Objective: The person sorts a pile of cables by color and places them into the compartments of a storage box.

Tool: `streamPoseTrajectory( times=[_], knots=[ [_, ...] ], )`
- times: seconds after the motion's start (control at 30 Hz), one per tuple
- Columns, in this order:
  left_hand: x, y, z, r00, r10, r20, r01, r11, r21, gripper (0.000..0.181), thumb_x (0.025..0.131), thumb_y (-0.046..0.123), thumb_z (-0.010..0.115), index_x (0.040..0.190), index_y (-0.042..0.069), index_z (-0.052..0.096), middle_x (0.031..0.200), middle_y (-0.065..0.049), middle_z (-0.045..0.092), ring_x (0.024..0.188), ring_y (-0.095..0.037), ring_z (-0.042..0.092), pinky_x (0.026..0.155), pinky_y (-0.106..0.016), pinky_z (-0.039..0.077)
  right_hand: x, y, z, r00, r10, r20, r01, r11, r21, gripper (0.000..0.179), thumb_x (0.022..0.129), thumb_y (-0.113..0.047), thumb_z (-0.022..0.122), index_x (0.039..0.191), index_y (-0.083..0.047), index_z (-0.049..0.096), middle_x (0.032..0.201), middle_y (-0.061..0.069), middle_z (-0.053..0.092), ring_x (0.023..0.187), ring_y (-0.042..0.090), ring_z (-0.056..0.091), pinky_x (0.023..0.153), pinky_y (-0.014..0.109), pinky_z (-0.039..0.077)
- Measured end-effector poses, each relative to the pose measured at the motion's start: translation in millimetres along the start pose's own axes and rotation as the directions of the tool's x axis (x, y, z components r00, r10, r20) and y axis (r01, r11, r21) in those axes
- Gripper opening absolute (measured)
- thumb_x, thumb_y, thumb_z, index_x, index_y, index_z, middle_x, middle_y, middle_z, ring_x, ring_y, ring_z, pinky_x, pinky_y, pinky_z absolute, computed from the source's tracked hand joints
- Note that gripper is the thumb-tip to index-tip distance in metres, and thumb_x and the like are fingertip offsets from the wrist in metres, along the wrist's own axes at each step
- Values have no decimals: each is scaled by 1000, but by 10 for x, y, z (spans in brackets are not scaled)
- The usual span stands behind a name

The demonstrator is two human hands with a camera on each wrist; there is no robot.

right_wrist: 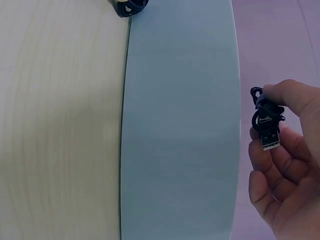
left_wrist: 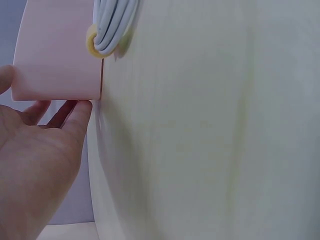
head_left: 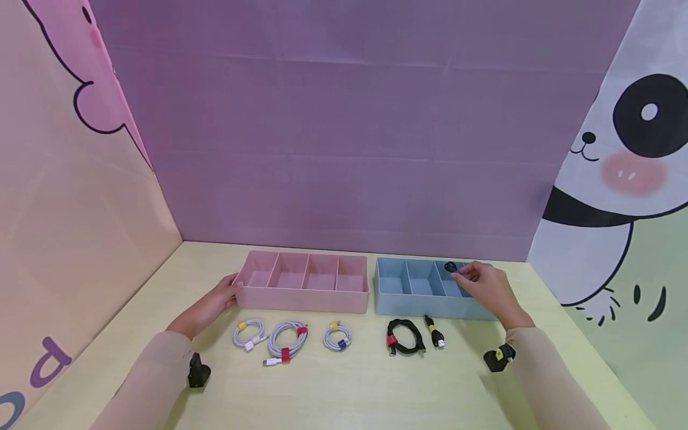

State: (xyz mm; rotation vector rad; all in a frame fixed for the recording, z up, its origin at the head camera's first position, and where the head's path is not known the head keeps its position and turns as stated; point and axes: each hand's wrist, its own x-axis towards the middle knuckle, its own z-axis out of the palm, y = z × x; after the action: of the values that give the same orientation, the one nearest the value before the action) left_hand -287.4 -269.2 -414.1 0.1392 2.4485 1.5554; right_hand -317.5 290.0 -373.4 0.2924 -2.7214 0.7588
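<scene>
Cable (right_wrist: 267,119) pinched between right fingers (right_wrist: 263,162), over blue tray (head_left: 430,306); left fingers (left_wrist: 79,116) grip pink tray (head_left: 303,300)

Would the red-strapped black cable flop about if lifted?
The black cable should flop little, since a red strap gathers its loops. It is probably light, being thin cord, and unlikely to roll, as its coil lies flat.

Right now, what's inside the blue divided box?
In the blue box, nothing shows in the two left compartments. The right hand pinches a small black cable above the box, covering much of its right end; the front wall hides the lowest parts. I can't tell what's there.
</scene>
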Motion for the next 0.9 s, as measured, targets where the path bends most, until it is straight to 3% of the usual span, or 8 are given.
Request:
streamPoseTrajectory(
  times=[0.9],
  knots=[
    [7, -3, -7, 1000, -14, -2, 14, 1000, 12, 79, 94, 55, 30, 146, 7, -3, 150, -19, 2, 134, -37, 15, 108, -50, 16, 96, 26, 42, 999, -28, -19, 28, 999, -43, 27, 84, -33, 65, 88, -7, 64, 75, 2, 63, 65, 17, 55, 56, 30, 45]
  ],
)
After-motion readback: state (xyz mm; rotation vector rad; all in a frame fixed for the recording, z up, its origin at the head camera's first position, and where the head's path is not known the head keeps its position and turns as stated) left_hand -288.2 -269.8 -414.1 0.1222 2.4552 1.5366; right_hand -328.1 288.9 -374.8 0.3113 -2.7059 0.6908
